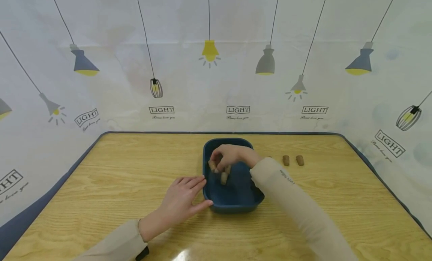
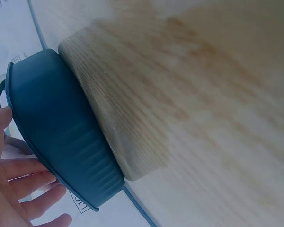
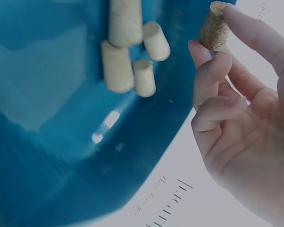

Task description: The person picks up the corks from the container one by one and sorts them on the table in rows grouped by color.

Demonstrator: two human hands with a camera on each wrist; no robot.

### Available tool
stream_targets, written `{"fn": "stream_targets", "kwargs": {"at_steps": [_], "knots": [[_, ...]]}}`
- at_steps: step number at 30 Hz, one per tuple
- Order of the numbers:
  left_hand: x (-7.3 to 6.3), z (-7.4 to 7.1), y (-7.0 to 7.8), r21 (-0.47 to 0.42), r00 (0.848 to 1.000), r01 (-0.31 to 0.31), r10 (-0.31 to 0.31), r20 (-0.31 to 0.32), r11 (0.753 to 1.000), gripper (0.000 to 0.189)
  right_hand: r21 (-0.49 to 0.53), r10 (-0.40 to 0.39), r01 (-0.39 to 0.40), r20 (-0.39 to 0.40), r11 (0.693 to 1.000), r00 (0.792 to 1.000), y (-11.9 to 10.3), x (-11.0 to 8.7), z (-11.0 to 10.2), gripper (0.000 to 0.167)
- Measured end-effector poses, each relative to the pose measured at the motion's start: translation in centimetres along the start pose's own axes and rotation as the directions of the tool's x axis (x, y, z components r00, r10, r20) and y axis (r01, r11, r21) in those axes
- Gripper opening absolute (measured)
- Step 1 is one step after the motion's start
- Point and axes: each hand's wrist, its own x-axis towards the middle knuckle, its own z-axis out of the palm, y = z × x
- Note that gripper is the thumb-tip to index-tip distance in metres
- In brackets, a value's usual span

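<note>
Cork stoppers (image 1: pixel 224 178) lie in the blue basin (image 1: pixel 240 191); at its ten o'clock the right hand (image 1: pixel 230 155) pinches another stopper (image 3: pixel 213 32). The left hand (image 1: pixel 182 197), fingers extended, touches the rim at eight o'clock; two stoppers (image 1: pixel 286 161) sit outside toward two o'clock.

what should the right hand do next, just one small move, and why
I'd probably have the right hand lower its cork a little and let go: it pinches that cork over the blue basin, where other corks already lie. The left hand touches the basin's edge, which may help steady it.
</note>
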Motion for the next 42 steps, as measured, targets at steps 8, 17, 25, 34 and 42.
{"fn": "stream_targets", "kwargs": {"at_steps": [8,17,25,34,42], "knots": [[0.0,-0.1,0.0,0.006,1.0,-0.004,0.004,-0.001,1.0,0.06,-0.037,-0.03,0.028,-0.044,0.999,0.999,-0.1,-1.6,-1.8,0.033],[0.0,-0.1,0.1,0.003,1.0,0.001,-0.001,-0.004,1.0,0.061,0.062,-0.081,0.087,-0.085,0.994,0.993,1.9,-4.7,-2.8,0.036],[0.0,-0.1,0.1,-0.005,1.0,0.007,-0.007,0.002,1.0,0.061,0.078,-0.055,0.065,-0.125,0.995,0.991,4.3,-7.5,-3.2,0.033],[-0.1,0.1,0.1,-0.004,1.0,0.011,-0.011,0.01,1.0,0.062,0.133,-0.033,0.061,-0.2,0.989,0.979,7.3,-10.8,-3.0,0.032],[-0.1,0.1,0.1,-0.001,1.0,0.011,-0.011,0.014,1.0,0.062,0.171,-0.02,0.061,-0.231,0.983,0.973,9.8,-13.6,-2.7,0.036]]}}
